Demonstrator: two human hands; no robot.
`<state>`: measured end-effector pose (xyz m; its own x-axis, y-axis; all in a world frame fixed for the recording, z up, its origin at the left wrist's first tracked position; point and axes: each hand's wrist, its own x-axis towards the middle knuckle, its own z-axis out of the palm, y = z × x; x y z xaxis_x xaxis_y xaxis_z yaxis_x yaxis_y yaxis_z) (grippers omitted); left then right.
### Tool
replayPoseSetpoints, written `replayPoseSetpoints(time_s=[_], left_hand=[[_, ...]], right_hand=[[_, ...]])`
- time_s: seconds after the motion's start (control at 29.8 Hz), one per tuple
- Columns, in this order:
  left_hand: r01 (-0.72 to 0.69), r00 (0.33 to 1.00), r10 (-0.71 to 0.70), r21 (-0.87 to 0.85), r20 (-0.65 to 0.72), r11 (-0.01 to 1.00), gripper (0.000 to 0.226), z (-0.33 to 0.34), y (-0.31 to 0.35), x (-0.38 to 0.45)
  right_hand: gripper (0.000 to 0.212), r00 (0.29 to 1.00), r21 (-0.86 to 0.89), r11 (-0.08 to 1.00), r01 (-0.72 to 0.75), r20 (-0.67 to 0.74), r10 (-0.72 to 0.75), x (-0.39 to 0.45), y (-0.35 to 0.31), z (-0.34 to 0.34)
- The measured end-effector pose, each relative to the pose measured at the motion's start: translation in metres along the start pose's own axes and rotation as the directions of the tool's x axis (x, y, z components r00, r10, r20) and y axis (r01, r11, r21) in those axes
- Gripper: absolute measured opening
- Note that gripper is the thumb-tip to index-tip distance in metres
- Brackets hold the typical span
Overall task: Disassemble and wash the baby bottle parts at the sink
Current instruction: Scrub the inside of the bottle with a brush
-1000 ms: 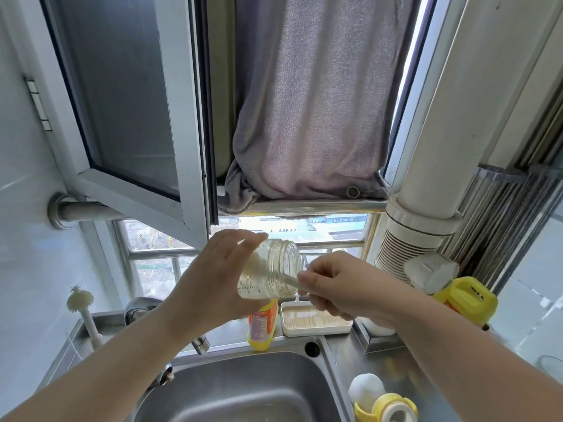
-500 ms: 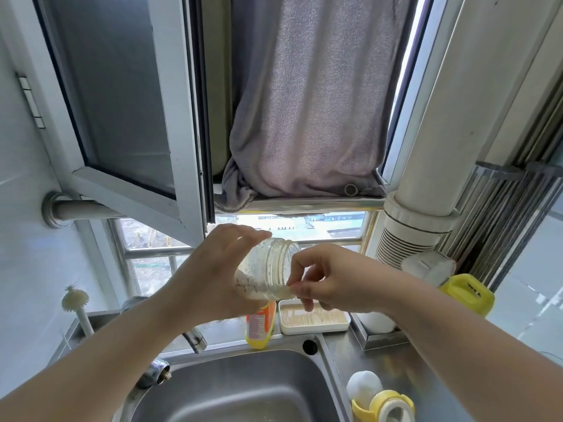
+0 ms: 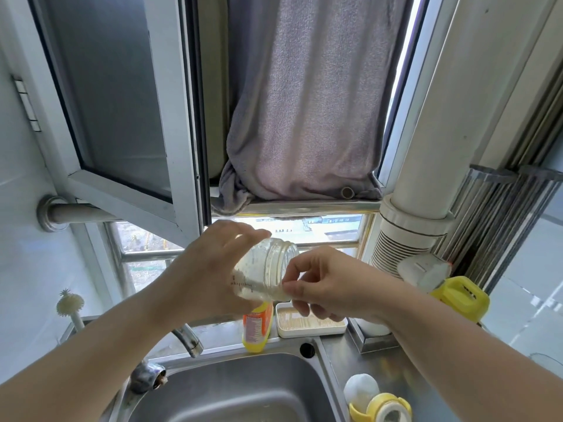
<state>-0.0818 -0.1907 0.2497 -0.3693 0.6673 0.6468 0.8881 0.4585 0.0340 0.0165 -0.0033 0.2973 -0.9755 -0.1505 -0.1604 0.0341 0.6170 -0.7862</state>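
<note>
Both hands at sudsy bottle, left hand gripping, right hand fingers perhaps pinching brush

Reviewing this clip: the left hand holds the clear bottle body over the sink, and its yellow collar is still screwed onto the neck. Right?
Not quite. In the head view the left hand holds the bottle body over the sink, but its threaded neck is bare. The yellow collar lies on the counter, lower right.

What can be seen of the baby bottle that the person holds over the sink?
The baby bottle is clear, glass or plastic, with a wide threaded neck, no cap, and printed measure marks. White suds coat its inside. It lies tilted, mouth towards the right, above the sink. The left hand grips its base; the right hand is at its mouth, fingers pinched.
</note>
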Motion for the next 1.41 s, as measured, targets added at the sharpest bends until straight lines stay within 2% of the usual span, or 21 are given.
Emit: replayPoseSetpoints(time_s=[0.1, 0.13, 0.17, 0.2, 0.24, 0.34, 0.44, 0.5, 0.57, 0.67, 0.77, 0.84, 0.91, 0.97, 1.04, 1.07, 1.11, 1.18, 1.24, 1.31, 1.41], left_hand=[[0.016, 0.999, -0.014, -0.047, 0.036, 0.999, 0.087, 0.002, 0.0, -0.005], [0.044, 0.998, -0.04, -0.077, 0.057, 0.996, 0.085, 0.003, 0.0, -0.006], [0.101, 0.993, -0.092, -0.122, 0.074, 0.987, 0.083, 0.003, 0.0, -0.006], [0.172, 0.983, -0.158, -0.181, 0.09, 0.968, 0.081, 0.001, -0.001, -0.006], [0.239, 0.97, -0.219, -0.237, 0.109, 0.942, 0.081, -0.002, -0.001, -0.006], [0.292, 0.954, -0.259, -0.279, 0.149, 0.915, 0.088, -0.004, 0.0, -0.005], [0.271, 0.961, -0.252, -0.226, 0.112, 0.936, 0.09, -0.001, 0.005, -0.006], [0.161, 0.987, -0.155, -0.14, 0.05, 0.977, 0.087, 0.003, 0.004, -0.007], [0.033, 0.999, -0.033, -0.031, 0.008, 0.999, 0.084, 0.007, 0.002, -0.008], [-0.034, 0.999, 0.035, 0.057, -0.017, 0.998, 0.085, 0.005, 0.003, -0.006], [-0.028, 0.997, 0.033, 0.078, -0.069, 0.997, 0.087, -0.002, 0.002, -0.003], [-0.03, 0.995, 0.038, 0.083, -0.093, 0.996, 0.088, -0.004, 0.002, 0.0], [-0.048, 0.994, 0.057, 0.096, -0.096, 0.994, 0.088, -0.002, 0.001, 0.002], [-0.066, 0.995, 0.073, 0.107, -0.067, 0.992, 0.088, 0.0, 0.001, 0.002], [-0.066, 0.997, 0.068, 0.088, -0.023, 0.994, 0.087, 0.002, 0.0, 0.002], [-0.059, 0.998, 0.06, 0.071, -0.002, 0.996, 0.085, 0.003, -0.001, 0.002], [-0.048, 0.999, 0.048, 0.047, 0.014, 0.998, 0.083, 0.003, -0.002, 0.001], [0.05, 0.999, -0.049, -0.061, 0.014, 0.997, 0.083, -0.001, -0.004, 0.003], [0.227, 0.974, -0.222, -0.203, 0.05, 0.952, 0.09, -0.008, -0.003, 0.007], [0.27, 0.963, -0.258, -0.243, 0.08, 0.932, 0.094, -0.011, -0.001, 0.009], [0.183, 0.982, -0.171, -0.176, 0.082, 0.967, 0.092, -0.01, 0.001, 0.01]], right_hand=[[0.009, 0.995, -0.382, 0.922, 0.063, -0.047, -0.087, 0.002, 0.001, -0.002], [0.004, 0.983, -0.576, 0.813, 0.084, -0.083, -0.161, 0.004, 0.003, -0.002], [0.006, 0.949, -0.773, 0.626, 0.101, -0.114, -0.294, 0.004, 0.007, -0.001], [0.014, 0.905, -0.897, 0.433, 0.093, -0.105, -0.411, 0.005, 0.012, -0.001], [0.021, 0.85, -0.936, 0.337, 0.098, -0.098, -0.518, 0.004, 0.016, -0.004], [0.025, 0.717, -0.954, 0.246, 0.172, -0.05, -0.695, 0.001, 0.023, -0.007], [0.028, 0.791, -0.929, 0.362, 0.077, -0.164, -0.59, 0.005, 0.018, 0.008], [0.017, 0.888, -0.845, 0.533, 0.042, -0.212, -0.407, 0.007, 0.011, 0.009], [0.009, 0.972, -0.627, 0.776, 0.078, -0.125, -0.198, 0.008, 0.007, 0.002], [0.017, 0.996, -0.247, 0.965, 0.087, 0.055, -0.075, 0.004, 0.003, -0.009], [0.018, 0.998, 0.139, 0.99, 0.027, 0.05, -0.034, 0.003, 0.014, -0.01], [0.019, 1.0, 0.396, 0.918, -0.027, 0.012, 0.024, 0.004, 0.017, -0.004], [0.019, 0.999, 0.489, 0.872, -0.029, 0.027, 0.018, 0.004, 0.017, 0.003], [0.021, 0.998, 0.355, 0.935, 0.009, 0.055, -0.03, 0.002, 0.011, 0.003], [0.02, 0.997, -0.017, 0.997, 0.074, 0.015, -0.074, 0.004, 0.008, -0.001], [0.016, 0.992, -0.251, 0.962, 0.107, -0.035, -0.12, 0.006, 0.009, -0.003], [0.011, 0.977, -0.5, 0.856, 0.131, -0.084, -0.198, 0.008, 0.012, -0.005], [0.013, 0.892, -0.869, 0.482, 0.112, -0.125, -0.433, 0.011, 0.019, -0.007], [0.024, 0.752, -0.948, 0.303, 0.097, -0.13, -0.646, 0.009, 0.024, -0.012], [0.034, 0.649, -0.966, 0.23, 0.121, -0.098, -0.754, 0.009, 0.025, -0.014], [0.025, 0.734, -0.952, 0.301, 0.054, -0.167, -0.659, 0.011, 0.018, -0.002]])
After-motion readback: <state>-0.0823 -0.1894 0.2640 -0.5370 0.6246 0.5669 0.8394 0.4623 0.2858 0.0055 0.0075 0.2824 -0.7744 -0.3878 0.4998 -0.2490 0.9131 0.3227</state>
